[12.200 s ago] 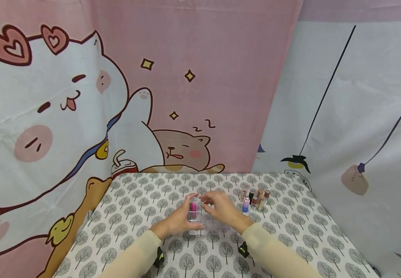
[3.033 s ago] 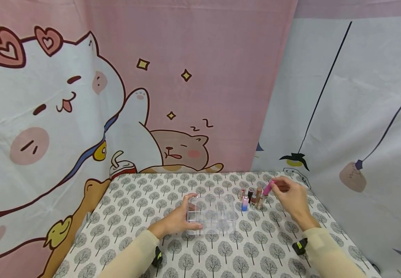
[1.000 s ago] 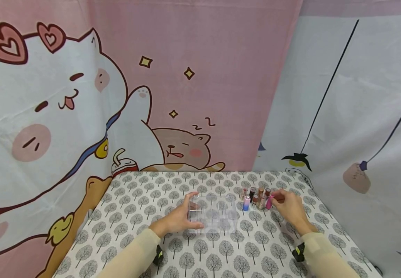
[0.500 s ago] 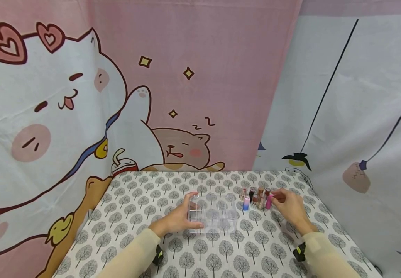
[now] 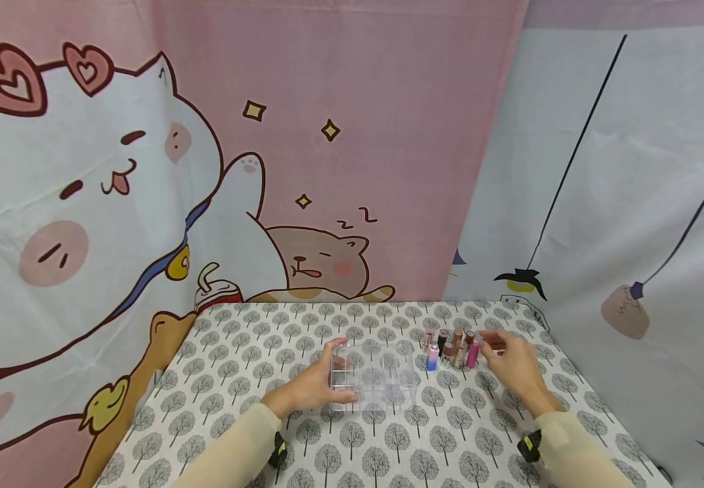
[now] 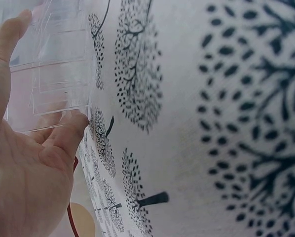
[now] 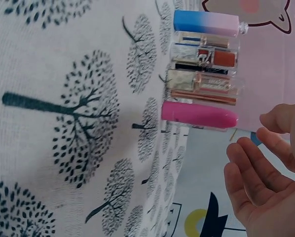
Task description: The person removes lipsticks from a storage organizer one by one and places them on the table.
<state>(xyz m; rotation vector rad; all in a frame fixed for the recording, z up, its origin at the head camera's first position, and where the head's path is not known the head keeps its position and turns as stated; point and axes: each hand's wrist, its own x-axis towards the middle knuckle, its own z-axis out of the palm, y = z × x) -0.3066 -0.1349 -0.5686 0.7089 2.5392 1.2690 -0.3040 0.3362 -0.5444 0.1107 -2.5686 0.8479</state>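
My left hand [image 5: 305, 390] holds the left end of a clear plastic compartment organizer [image 5: 373, 390], thumb at the near side and fingers at the far side. In the left wrist view its see-through dividers [image 6: 58, 64] sit between the thumb and fingers. A bright pink lipstick tube [image 5: 472, 354] stands upright at the right end of a cluster of lipsticks. Just right of it is my right hand [image 5: 513, 366], its fingers loosely bent with nothing in them. The right wrist view shows a gap between the fingertips and the pink tube [image 7: 199, 114].
Left of the pink tube stand several lipsticks, among them a blue-to-pink one [image 5: 432, 358], a brown-capped one [image 5: 458, 337] and a black one [image 5: 442, 340]. A tree-print cloth [image 5: 327, 457] covers the table. Printed curtains [image 5: 388, 135] hang behind and beside it.
The right hand brought the pink lipstick down to the cluster's right end, let go and drew slightly right. Earlier this tube was in the organizer's left side. The left hand stays on the organizer.
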